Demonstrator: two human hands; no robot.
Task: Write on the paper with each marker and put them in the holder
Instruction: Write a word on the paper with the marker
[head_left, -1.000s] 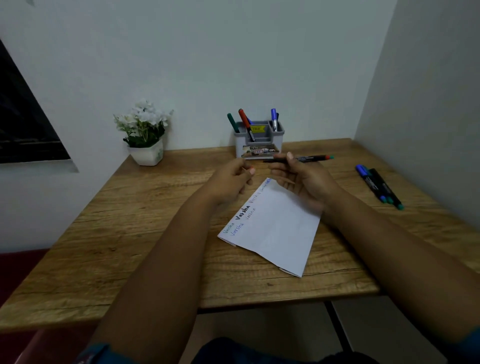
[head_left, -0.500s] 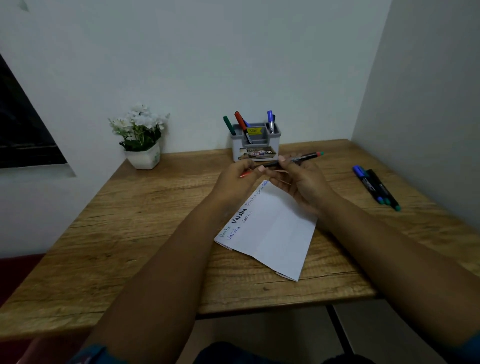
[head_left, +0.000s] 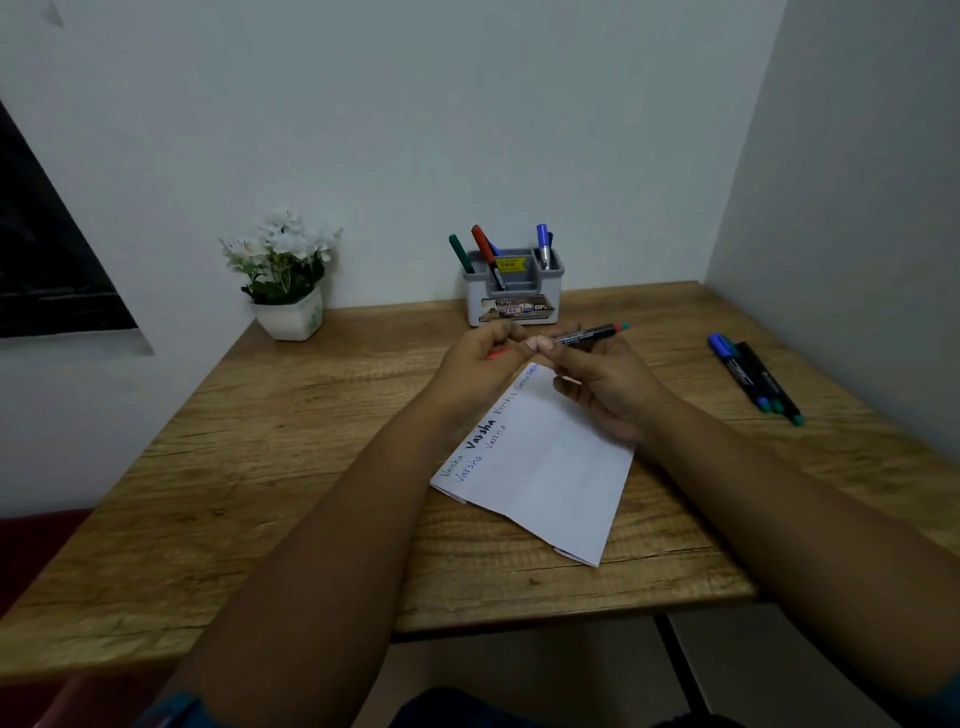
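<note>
A white folded paper (head_left: 550, 467) with handwritten words along its upper left edge lies on the wooden desk (head_left: 260, 467). Above its far end my right hand (head_left: 602, 379) grips a black marker (head_left: 587, 334) with a red and green tail, held level. My left hand (head_left: 478, 364) is closed on the marker's red cap (head_left: 497, 354), just off the marker's left end. The grey holder (head_left: 514, 296) stands at the back by the wall, with green, red, blue and black markers upright in it.
Three markers (head_left: 753, 376) lie side by side on the desk's right part, near the right wall. A white pot of white flowers (head_left: 283, 280) stands at the back left. The desk's front edge runs below the paper.
My hands came together: the left hand took hold of the red cap end of the marker that my right hand holds. The marker's tail rose a little.
</note>
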